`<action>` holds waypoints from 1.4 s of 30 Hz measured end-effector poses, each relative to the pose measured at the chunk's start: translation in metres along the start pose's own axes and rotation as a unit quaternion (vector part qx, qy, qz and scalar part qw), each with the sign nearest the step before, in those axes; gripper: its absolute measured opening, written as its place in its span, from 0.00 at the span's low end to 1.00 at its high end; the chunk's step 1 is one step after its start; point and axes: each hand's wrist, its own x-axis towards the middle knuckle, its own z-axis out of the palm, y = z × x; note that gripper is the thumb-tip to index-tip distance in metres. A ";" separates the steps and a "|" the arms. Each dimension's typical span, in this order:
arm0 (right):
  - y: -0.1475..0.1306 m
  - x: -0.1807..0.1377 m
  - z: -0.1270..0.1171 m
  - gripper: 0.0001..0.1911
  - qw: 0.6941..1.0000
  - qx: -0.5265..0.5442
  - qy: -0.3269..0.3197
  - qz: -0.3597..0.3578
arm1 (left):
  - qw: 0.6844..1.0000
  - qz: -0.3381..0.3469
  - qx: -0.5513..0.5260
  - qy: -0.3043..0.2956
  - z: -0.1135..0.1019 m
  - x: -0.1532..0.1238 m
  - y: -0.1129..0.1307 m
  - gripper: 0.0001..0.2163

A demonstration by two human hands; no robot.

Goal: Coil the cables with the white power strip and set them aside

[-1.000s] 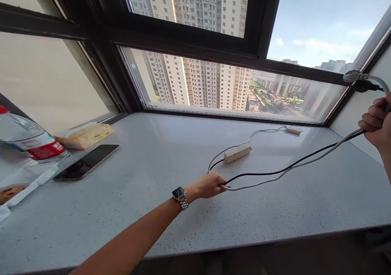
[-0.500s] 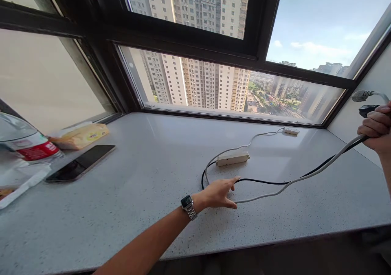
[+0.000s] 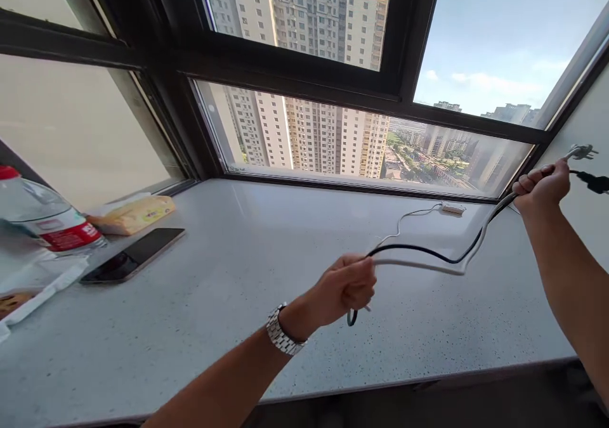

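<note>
My left hand (image 3: 349,286), with a metal watch (image 3: 284,331) on its wrist, is closed around a black cable (image 3: 419,248) and a white cable (image 3: 428,267) above the sill. A short loop of cable pokes out below the fist. Both cables run slackly to my right hand (image 3: 542,187), which is closed on them near their plug ends. A grey-white plug (image 3: 581,151) and a black plug (image 3: 594,182) stick out beyond that fist. Behind my left hand the larger white box seen before is hidden. A thin white wire leads back to a small white box (image 3: 451,208).
At left on the speckled white sill (image 3: 181,339) are a large bottle (image 3: 61,225) with a red label, a yellow tissue pack (image 3: 143,214), a phone (image 3: 136,254) and a white-edged food pack (image 3: 42,295). Dark-framed windows (image 3: 304,85) rise behind; the sill's front edge runs below.
My left hand has closed on the cables and lifted them slightly. The right hand has moved left, fully into view, still gripping. The larger white box has gone from sight.
</note>
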 end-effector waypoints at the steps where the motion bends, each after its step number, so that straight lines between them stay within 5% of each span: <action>1: 0.018 -0.003 -0.005 0.23 1.000 0.003 -0.011 0.026 | 0.996 0.043 -0.055 0.054 -0.001 0.004 0.015 0.23; 6: 0.114 -0.038 -0.023 0.24 0.994 -0.016 -0.071 0.083 | 0.910 0.256 -0.187 0.266 -0.010 0.031 0.065 0.19; 11: 0.184 -0.099 -0.031 0.25 0.983 -0.083 -0.125 0.109 | 0.850 0.331 -0.239 0.333 -0.027 0.046 0.073 0.17; 17: 0.201 -0.135 -0.020 0.30 0.901 -0.310 -0.299 0.047 | 0.903 0.212 -0.198 0.318 -0.035 0.045 0.038 0.10; 21: 0.200 -0.132 0.005 0.35 0.795 -0.459 -0.390 -0.067 | 0.981 -0.038 -0.042 0.183 -0.033 0.034 0.031 0.07; 24: 0.203 -0.131 0.017 0.39 0.739 -0.492 -0.450 -0.098 | 0.979 -0.165 0.083 0.088 -0.036 0.025 0.044 0.11; 27: 0.205 -0.139 0.018 0.42 0.718 -0.441 -0.530 -0.097 | 0.967 -0.168 0.172 0.081 -0.044 0.017 0.057 0.14; 30: 0.201 -0.155 0.013 0.44 0.709 -0.334 -0.616 -0.078 | 0.961 -0.128 0.218 0.112 -0.056 0.013 0.059 0.16; 33: 0.192 -0.172 0.012 0.37 0.708 -0.308 -0.632 -0.068 | 0.962 -0.070 0.194 0.180 -0.065 0.010 0.053 0.17; 37: 0.183 -0.183 0.016 0.25 0.755 -0.352 -0.549 -0.064 | 0.963 -0.028 0.105 0.245 -0.070 0.003 0.045 0.16; 42: 0.185 -0.175 0.013 0.26 0.830 -0.375 -0.410 -0.056 | 0.955 0.018 0.000 0.297 -0.068 -0.010 0.041 0.11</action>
